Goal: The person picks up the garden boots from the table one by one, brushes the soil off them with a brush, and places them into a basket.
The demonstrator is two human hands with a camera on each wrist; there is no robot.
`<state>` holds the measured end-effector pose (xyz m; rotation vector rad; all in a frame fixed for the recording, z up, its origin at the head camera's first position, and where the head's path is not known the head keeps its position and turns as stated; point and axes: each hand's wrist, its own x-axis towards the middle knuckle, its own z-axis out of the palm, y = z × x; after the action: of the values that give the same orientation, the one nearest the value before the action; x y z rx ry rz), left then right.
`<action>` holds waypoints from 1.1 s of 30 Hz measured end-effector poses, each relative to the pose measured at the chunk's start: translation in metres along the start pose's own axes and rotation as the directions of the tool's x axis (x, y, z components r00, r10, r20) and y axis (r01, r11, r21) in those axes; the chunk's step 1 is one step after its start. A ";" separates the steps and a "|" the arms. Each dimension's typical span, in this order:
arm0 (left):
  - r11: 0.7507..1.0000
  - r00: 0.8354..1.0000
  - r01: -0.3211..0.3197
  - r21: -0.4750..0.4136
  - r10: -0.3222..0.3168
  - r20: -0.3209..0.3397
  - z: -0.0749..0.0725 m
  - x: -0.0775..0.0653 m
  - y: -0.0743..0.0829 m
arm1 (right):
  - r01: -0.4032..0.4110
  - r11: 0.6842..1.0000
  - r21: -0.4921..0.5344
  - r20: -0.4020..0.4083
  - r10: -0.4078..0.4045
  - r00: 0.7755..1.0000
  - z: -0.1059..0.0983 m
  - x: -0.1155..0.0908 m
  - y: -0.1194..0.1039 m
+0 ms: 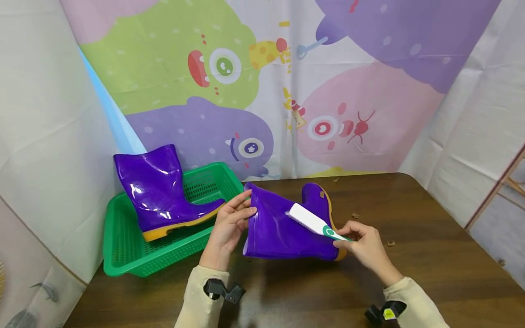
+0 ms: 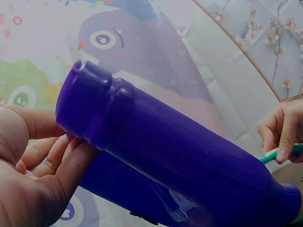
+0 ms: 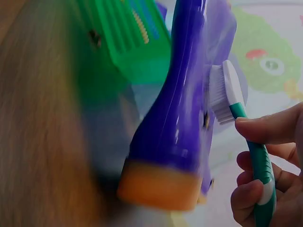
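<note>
A purple rain boot [image 1: 275, 232] with a yellow sole lies on its side above the brown table [image 1: 287, 296]. My left hand [image 1: 229, 223] pinches the rim of its shaft between thumb and fingers, also seen in the left wrist view. In my right hand [image 1: 362, 246] is a white-and-green scrub brush [image 1: 307, 218], gripped by its handle. The bristles [image 3: 219, 94] face the boot's shaft and meet its upper side in the head view. A small brown scrap [image 1: 321, 194] sticks to the boot near the toe.
Left of the boot, a green plastic basket [image 1: 135, 269] holds a second purple rain boot [image 1: 156, 191], upright with a yellow sole. Several brown scraps, one a curled flake [image 1: 391, 243], lie on the table's right side. A cartoon-print curtain [image 1: 283, 150] hangs behind the table.
</note>
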<state>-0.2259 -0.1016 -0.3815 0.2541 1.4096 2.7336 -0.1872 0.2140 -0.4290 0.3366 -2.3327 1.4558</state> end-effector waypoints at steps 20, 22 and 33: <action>1.000 1.000 0.003 0.003 -0.003 0.004 0.001 0.002 -0.001 | -0.082 0.935 -0.344 -0.174 0.023 0.985 -0.053 0.000 0.036; 1.000 1.000 0.003 -0.001 -0.003 0.004 0.001 0.001 -0.001 | -0.095 0.937 -0.335 -0.194 0.030 0.981 -0.054 -0.001 0.036; 1.000 1.000 0.005 -0.007 -0.005 0.003 0.002 0.000 0.001 | 0.146 0.983 0.112 0.005 -0.147 0.989 -0.035 -0.006 0.024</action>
<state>-0.2253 -0.1005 -0.3799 0.2531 1.3978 2.7322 -0.1848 0.2561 -0.4372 0.5379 -2.1907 1.5184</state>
